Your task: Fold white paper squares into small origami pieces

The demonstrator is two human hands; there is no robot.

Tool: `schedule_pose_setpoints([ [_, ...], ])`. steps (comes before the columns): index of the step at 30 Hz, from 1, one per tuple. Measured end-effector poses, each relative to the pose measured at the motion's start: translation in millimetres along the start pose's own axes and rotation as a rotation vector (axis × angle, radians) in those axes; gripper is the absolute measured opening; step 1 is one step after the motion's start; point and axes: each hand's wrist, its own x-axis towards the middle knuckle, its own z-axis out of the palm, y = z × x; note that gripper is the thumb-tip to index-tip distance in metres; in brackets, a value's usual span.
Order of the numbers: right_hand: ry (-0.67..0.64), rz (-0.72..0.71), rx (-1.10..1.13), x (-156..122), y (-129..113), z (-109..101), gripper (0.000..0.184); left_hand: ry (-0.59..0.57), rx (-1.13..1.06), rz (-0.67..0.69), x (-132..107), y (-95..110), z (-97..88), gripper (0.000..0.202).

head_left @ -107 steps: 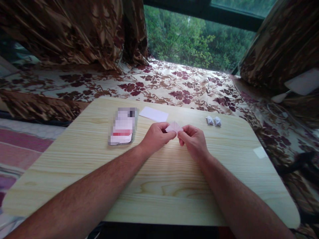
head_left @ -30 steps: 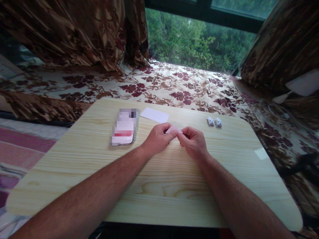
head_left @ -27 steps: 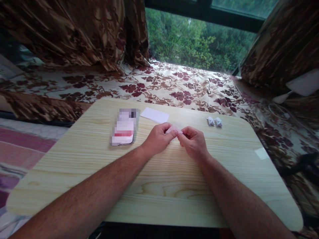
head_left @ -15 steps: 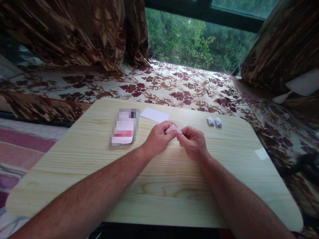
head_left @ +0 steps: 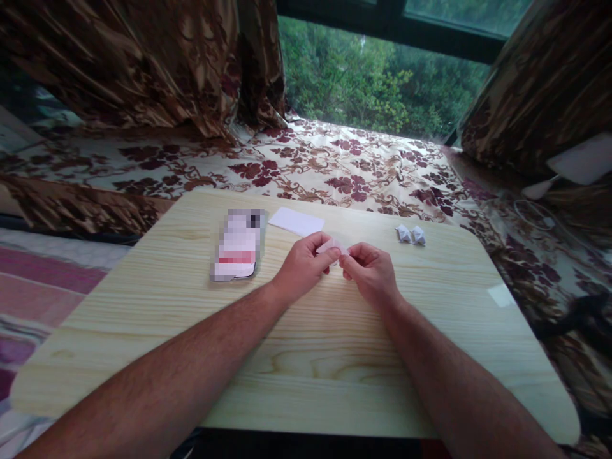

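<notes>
Paper piece pinched at its edges between thumb and fingers of both left hand and right hand, over middle of table; contact with tabletop unclear. Wide creased triangle a few seconds ago, now narrower and lower above left thumb. Probably another fold being pressed down, so shaping apparently underway, not finished; exact crease hidden by thumbs. No release of either grip. Unmoved nearby: white sheet just beyond left hand, pixelated phone farther left, small folded shape and similar one off right.
</notes>
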Motion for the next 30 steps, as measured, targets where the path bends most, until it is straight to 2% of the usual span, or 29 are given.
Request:
schedule_pose_setpoints([
  [3,0.038,-0.061,0.014,-1.0,2.5,1.6,0.014,0.027,-0.048,0.007,0.8,-3.9,0.2,0.019],
  [8,0.095,-0.190,0.064,-2.6,4.9,2.6,0.020,0.056,-0.047,0.009,1.8,-8.7,0.0,0.019],
  [12,0.043,-0.274,-0.005,-4.1,4.4,0.1,0.012,0.046,-0.036,-0.004,2.3,-9.7,-1.1,0.021],
  [17,0.000,-0.398,-0.079,-3.8,4.2,-3.5,0.012,0.036,-0.024,-0.013,3.0,-10.8,-2.9,0.022],
  [25,0.021,-0.412,-0.078,-2.3,5.1,-3.2,0.012,0.038,0.029,-0.015,1.9,-8.8,-3.4,0.017],
  [30,0.003,-0.354,-0.022,-1.2,6.6,-4.1,0.010,0.047,0.066,-0.028,-0.4,-2.8,-1.4,0.017],
])
